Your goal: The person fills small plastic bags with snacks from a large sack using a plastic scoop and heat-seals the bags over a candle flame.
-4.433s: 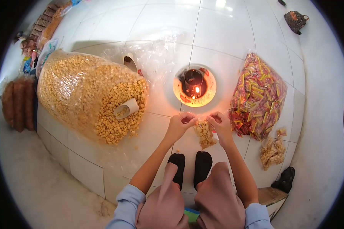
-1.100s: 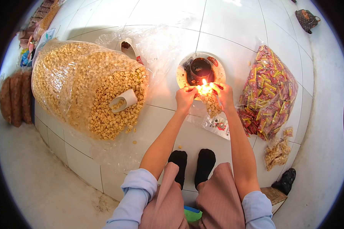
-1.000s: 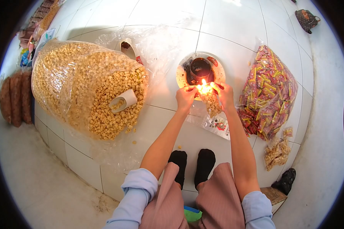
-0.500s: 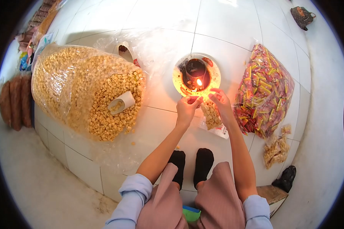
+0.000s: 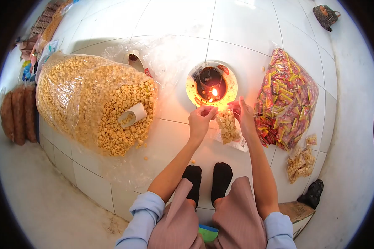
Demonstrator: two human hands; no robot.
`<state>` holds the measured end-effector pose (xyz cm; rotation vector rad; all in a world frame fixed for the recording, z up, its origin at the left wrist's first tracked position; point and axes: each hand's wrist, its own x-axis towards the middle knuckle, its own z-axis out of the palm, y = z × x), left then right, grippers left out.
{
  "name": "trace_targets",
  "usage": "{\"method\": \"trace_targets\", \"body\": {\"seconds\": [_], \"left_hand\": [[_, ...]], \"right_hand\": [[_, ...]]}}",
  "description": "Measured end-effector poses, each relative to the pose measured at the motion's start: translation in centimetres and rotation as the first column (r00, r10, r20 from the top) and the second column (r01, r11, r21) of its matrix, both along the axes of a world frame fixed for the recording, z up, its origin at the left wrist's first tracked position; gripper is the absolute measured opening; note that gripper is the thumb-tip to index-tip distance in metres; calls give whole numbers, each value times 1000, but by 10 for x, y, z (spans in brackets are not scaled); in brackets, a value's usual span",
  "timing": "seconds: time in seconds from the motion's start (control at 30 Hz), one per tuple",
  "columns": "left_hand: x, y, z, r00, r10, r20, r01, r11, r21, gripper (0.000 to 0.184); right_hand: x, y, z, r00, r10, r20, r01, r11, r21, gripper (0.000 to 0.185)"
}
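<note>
A small clear plastic bag of ring-shaped snacks hangs from my fingers, its top edge close to a small flame. My left hand pinches one top corner of this bag. Across from it, my right hand has its fingers closed at the other top corner. The flame burns at the near side of a dark round pot, which stands on a plate with dark residue. Below the bag, flat clear plastic packaging lies on the floor.
At left lies a big open bag of snacks with a white scoop in it. Another scoop lies behind. At right are a large bag of red and yellow sachets and filled small bags.
The view has shifted slightly. My right hand has turned, its fingers now more upright beside the bag's top. The small bag stays hanging near the flame.
</note>
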<state>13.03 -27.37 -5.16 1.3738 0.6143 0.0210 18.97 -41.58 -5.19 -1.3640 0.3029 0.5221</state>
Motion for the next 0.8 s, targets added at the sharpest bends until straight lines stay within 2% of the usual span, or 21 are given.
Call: {"method": "trace_targets", "body": {"seconds": [0.07, 0.1, 0.17, 0.27, 0.37, 0.47, 0.53, 0.7, 0.8], "left_hand": [[0, 4, -3, 1000, 0, 11, 0, 1000, -9, 17], [0, 6, -4, 1000, -1, 11, 1, 1000, -13, 17], [1, 9, -5, 1000, 0, 9, 0, 1000, -17, 18], [2, 13, -10, 1000, -30, 0, 30, 1000, -7, 19], [3, 13, -14, 1000, -20, 17, 22, 996, -84, 21], [2, 7, -20, 998, -22, -62, 14, 991, -133, 21], [-1, 2, -30, 995, 88, -43, -95, 975, -201, 23], [-3, 1, -41, 985, 169, -27, -171, 969, -181, 17], [-3, 0, -45, 981, 189, -35, -192, 976, -107, 15]], "right_hand": [[-1, 0, 2, 996, 92, -10, -90, 988, 126, 24], [-1, 0, -1, 996, 94, -9, -92, 988, 125, 24], [0, -1, -9, 969, 228, 94, -219, 971, -100, 20], [1, 4, -3, 977, 175, 122, -160, 979, -125, 16], [1, 7, -14, 980, 141, 139, -115, 977, -179, 16], [4, 11, -23, 979, 116, 166, -72, 966, -249, 16], [5, 12, -29, 976, 113, 187, -61, 963, -261, 18], [8, 17, -34, 970, 118, 215, -45, 948, -315, 19], [8, 20, -28, 986, 95, 137, -53, 956, -289, 13]]}}
